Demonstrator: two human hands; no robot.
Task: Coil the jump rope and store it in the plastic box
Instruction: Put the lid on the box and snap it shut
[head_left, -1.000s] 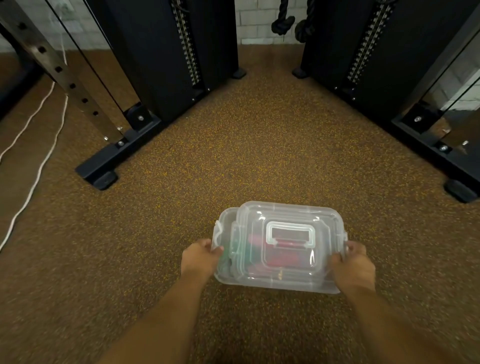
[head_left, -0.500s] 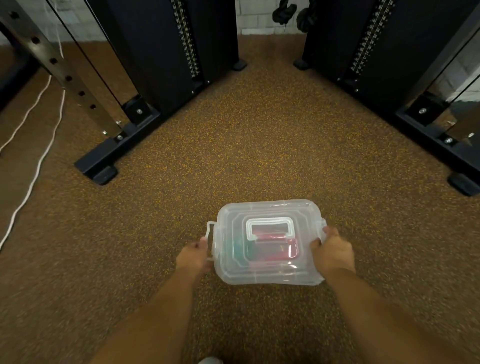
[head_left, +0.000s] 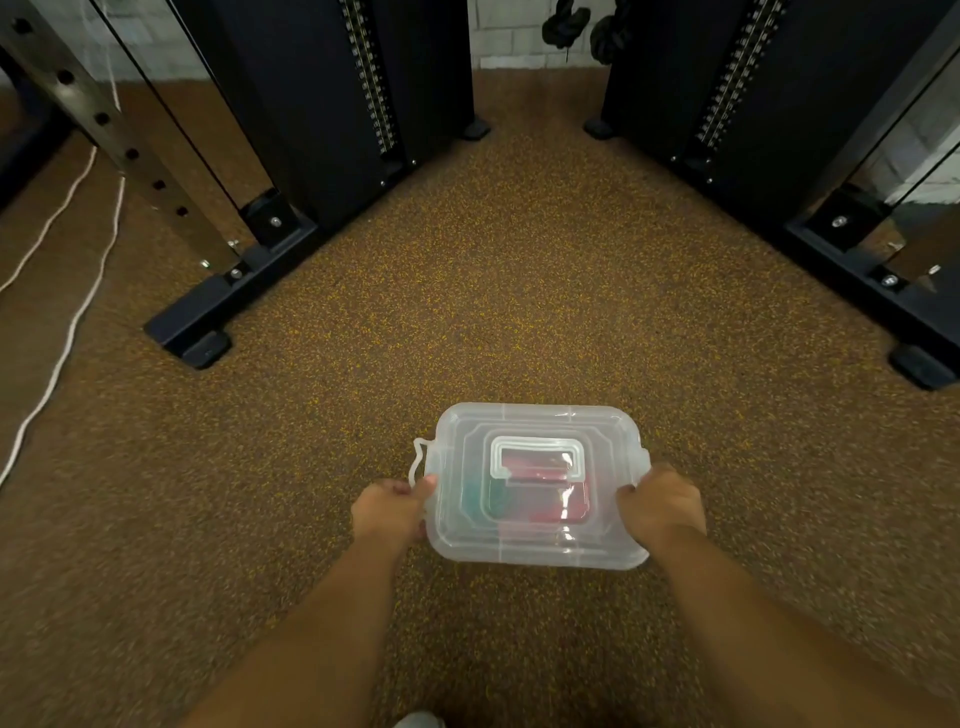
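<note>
A clear plastic box (head_left: 537, 548) with its lid on sits on the speckled brown floor in front of me. Through the lid I see the jump rope (head_left: 540, 501) as blurred red and teal shapes inside. A flat white handle lies on top of the lid. My left hand (head_left: 390, 512) grips the box's left side, its thumb at the left latch, which sticks out. My right hand (head_left: 661, 508) clasps the right side over the right latch.
Black gym machine towers stand at the back left (head_left: 332, 104) and back right (head_left: 753, 93), their base feet (head_left: 192, 340) reaching onto the floor. A white cord (head_left: 67, 332) runs along the floor at far left. Black ropes (head_left: 566, 23) hang at the back wall.
The lid has slid from skewed to squarely seated on the box. Both hands stayed at the box's sides, and my view has moved slightly closer over it.
</note>
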